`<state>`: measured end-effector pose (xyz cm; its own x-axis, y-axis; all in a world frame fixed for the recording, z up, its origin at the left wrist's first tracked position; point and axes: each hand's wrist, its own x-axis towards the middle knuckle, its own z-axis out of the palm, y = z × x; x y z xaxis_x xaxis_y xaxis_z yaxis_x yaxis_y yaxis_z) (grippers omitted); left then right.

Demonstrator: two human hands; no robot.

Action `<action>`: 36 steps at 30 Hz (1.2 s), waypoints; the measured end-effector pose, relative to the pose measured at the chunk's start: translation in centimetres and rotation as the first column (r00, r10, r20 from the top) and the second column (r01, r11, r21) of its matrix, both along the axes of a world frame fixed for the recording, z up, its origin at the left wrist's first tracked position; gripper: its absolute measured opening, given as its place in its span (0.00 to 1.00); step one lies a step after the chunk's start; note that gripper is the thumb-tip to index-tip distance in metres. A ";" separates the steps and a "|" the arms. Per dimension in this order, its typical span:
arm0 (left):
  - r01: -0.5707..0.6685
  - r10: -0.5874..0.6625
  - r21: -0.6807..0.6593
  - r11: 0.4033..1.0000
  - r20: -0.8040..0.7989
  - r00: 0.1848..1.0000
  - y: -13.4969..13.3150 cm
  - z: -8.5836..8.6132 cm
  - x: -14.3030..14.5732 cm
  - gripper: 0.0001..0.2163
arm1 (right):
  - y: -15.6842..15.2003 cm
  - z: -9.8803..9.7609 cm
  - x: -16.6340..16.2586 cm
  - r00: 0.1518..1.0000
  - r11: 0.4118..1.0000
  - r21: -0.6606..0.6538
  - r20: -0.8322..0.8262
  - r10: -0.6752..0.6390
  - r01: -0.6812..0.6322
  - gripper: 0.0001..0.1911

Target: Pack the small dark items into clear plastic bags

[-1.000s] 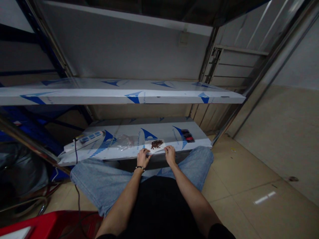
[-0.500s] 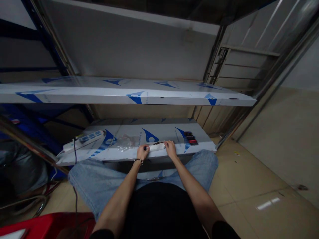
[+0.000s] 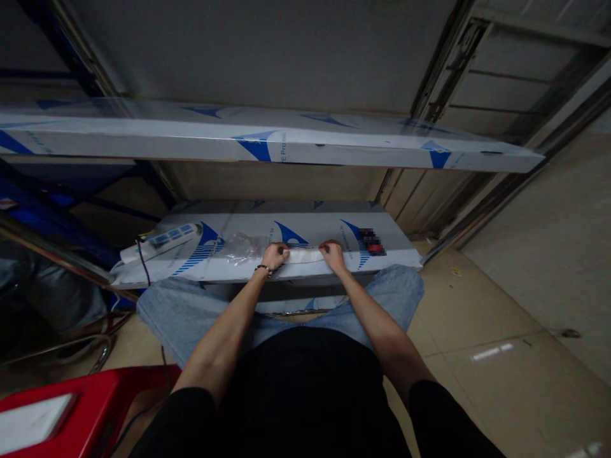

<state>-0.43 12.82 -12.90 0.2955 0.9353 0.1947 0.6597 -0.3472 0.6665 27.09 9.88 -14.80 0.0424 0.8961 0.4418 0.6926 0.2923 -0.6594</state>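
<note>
A narrow white strip, soft-looking and of a kind I cannot make out, stretches level between my two hands, just over the front part of the lower shelf. My left hand, with a beaded bracelet at the wrist, is closed on its left end. On the right end my right hand pinches with bent fingers. Something small and dark shows at the fingertips of each hand. Left of my left hand lies a crumpled clear plastic bag. A blurred-out dark and red item rests right of my right hand.
A white power strip with a black cable lies at the shelf's left end. Above runs an upper shelf in printed film. A red stool-like object carrying a white flat thing stands lower left. My knees flank the lower shelf.
The view has tilted downward. The white strip looks flatter and straighter, and the dark band along its top edge no longer shows. Both hands still hold its ends.
</note>
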 end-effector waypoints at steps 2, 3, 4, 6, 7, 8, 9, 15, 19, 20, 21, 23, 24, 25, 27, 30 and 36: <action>0.075 -0.075 -0.007 0.997 0.020 0.997 -1.0 0.7 -0.5 0.12 | -1.3 0.5 0.7 0.997 0.997 0.007 0.004 0.081 -0.081 0.05; 0.108 -0.108 -0.014 0.994 0.028 0.994 -1.5 1.0 -0.8 0.15 | -2.0 0.7 1.1 0.991 0.991 0.000 -0.001 0.130 -0.130 0.05; 0.126 -0.126 -0.012 0.992 0.033 0.992 -2.1 1.1 -1.1 0.18 | -2.7 0.8 1.5 0.985 0.985 -0.009 -0.011 0.170 -0.170 0.06; 0.127 -0.128 0.024 0.992 0.045 0.991 -3.1 1.0 -1.6 0.21 | -3.8 0.9 2.2 0.982 0.983 -0.014 -0.039 0.183 -0.184 0.10; 0.125 -0.128 0.055 0.991 0.049 0.991 -3.4 0.8 -1.7 0.21 | -4.2 0.8 2.3 0.986 0.987 -0.010 -0.045 0.160 -0.161 0.12; 0.133 -0.138 0.086 0.987 0.047 0.989 -3.7 0.5 -1.7 0.21 | -4.5 0.6 2.4 0.990 0.991 -0.008 -0.039 0.136 -0.136 0.13; 0.148 -0.154 0.116 0.982 0.037 0.987 -3.9 0.2 -1.6 0.21 | -4.5 0.4 2.3 0.993 0.993 -0.008 -0.022 0.116 -0.116 0.14; 0.241 -0.214 0.113 0.964 -0.208 0.954 -3.8 -2.3 0.0 0.37 | -3.5 -0.8 0.8 0.991 0.989 -0.083 0.041 0.124 -0.120 0.35; 0.244 -0.225 0.021 0.970 -0.322 0.920 -3.9 -3.6 0.6 0.51 | -3.2 -0.8 0.4 0.978 0.969 -0.158 0.055 0.199 -0.188 0.37; 0.237 -0.222 0.006 0.971 -0.333 0.917 -3.9 -3.8 0.7 0.51 | -3.2 -0.8 0.5 0.975 0.964 -0.174 0.059 0.214 -0.201 0.38; 0.230 -0.218 -0.005 0.973 -0.338 0.916 -3.9 -3.9 0.7 0.50 | -3.2 -0.7 0.6 0.973 0.960 -0.186 0.061 0.222 -0.207 0.39; 0.219 -0.215 -0.025 0.975 -0.340 0.916 -3.9 -3.9 0.7 0.47 | -3.2 -0.6 0.9 0.974 0.961 -0.192 0.064 0.217 -0.201 0.41; 0.216 -0.215 -0.034 0.976 -0.339 0.916 -3.8 -3.8 0.6 0.45 | -3.1 -0.6 1.0 0.976 0.963 -0.188 0.066 0.209 -0.193 0.41; 0.214 -0.216 -0.042 0.976 -0.341 0.915 -3.7 -3.7 0.6 0.43 | -2.9 -0.5 1.1 0.977 0.965 -0.184 0.069 0.200 -0.185 0.41; 0.213 -0.217 -0.050 0.976 -0.354 0.910 -3.3 -3.5 0.5 0.41 | -2.6 -0.4 1.2 0.979 0.968 -0.182 0.081 0.189 -0.172 0.39; 0.213 -0.221 -0.064 0.975 -0.376 0.900 -2.6 -3.2 0.3 0.41 | -2.2 -0.3 1.3 0.978 0.969 -0.191 0.108 0.178 -0.155 0.36; 0.203 -0.207 -0.047 0.978 -0.353 0.912 -2.9 -2.0 0.6 0.41 | -2.4 0.1 0.8 0.978 0.967 -0.202 0.104 0.179 -0.156 0.32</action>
